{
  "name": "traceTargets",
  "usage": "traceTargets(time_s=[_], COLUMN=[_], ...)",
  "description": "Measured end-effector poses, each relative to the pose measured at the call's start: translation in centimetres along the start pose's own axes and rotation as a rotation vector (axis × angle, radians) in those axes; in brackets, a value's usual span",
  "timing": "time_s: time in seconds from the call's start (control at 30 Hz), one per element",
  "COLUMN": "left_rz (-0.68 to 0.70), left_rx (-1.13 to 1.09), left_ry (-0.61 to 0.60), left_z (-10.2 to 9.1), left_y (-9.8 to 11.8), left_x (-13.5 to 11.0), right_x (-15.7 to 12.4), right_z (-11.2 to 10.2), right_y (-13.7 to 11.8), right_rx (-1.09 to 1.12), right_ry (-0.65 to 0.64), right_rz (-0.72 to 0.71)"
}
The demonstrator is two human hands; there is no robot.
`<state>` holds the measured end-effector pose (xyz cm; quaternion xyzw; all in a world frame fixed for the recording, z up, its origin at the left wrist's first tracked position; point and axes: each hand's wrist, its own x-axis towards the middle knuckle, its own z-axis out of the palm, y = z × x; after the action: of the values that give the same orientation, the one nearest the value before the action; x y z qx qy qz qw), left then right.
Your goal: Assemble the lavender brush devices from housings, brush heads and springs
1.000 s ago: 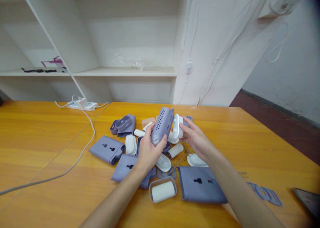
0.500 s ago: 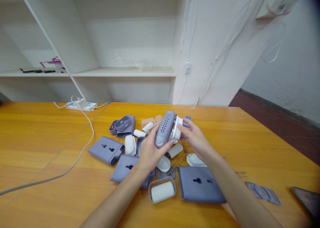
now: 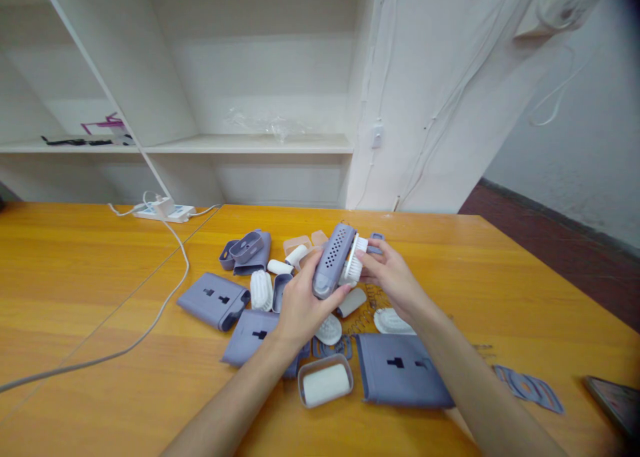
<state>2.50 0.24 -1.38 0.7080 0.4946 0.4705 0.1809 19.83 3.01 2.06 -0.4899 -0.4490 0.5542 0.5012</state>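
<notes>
My left hand [image 3: 303, 302] is closed around a purple-grey plastic case [image 3: 334, 260] with rows of dark holes, tilted above the pile of parts. Against the case's right side is a white bristle brush head [image 3: 355, 260]. My right hand [image 3: 393, 270] grips that brush head with its fingertips, bristles facing right. Whether the brush head is joined to the case cannot be made out. Beneath the hands lie a white roller [image 3: 352, 302], an oval white brush head [image 3: 329, 329] and several thin metal springs [image 3: 369, 307].
Purple-grey housings [image 3: 214, 301] lie left and front, one large housing [image 3: 405, 371] by my right forearm. A clear tray [image 3: 325, 400] holds a white roller. Flat grey frames [image 3: 529, 388] and a phone-like device [image 3: 614, 403] lie right. A cable [image 3: 173, 303] crosses the table from a power strip [image 3: 164, 210].
The case and both hands have shifted very slightly to the right in view. The grip of each hand looks the same.
</notes>
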Motion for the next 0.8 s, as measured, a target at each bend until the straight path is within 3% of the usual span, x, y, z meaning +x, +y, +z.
traceTargets(time_s=[0.23, 0.47, 0.67, 0.8], left_rz=[0.019, 0.030, 0.167, 0.149], left_rx=[0.001, -0.003, 0.018, 0.017], left_ry=[-0.014, -0.029, -0.136, -0.123], left_z=[-0.1, -0.1, 0.0, 0.1], left_y=[0.3, 0.0, -0.5, -0.6], left_x=[-0.1, -0.2, 0.0, 0.1], right_x=[0.4, 0.4, 0.7, 0.9], right_z=[0.2, 0.2, -0.7, -0.8], right_y=[0.6, 0.7, 0.5, 0.5], right_rx=[-0.003, 0.035, -0.026, -0.065], right_ry=[0.066, 0.008, -0.002, -0.001], right_rz=[-0.051, -0.066, -0.086, -0.121])
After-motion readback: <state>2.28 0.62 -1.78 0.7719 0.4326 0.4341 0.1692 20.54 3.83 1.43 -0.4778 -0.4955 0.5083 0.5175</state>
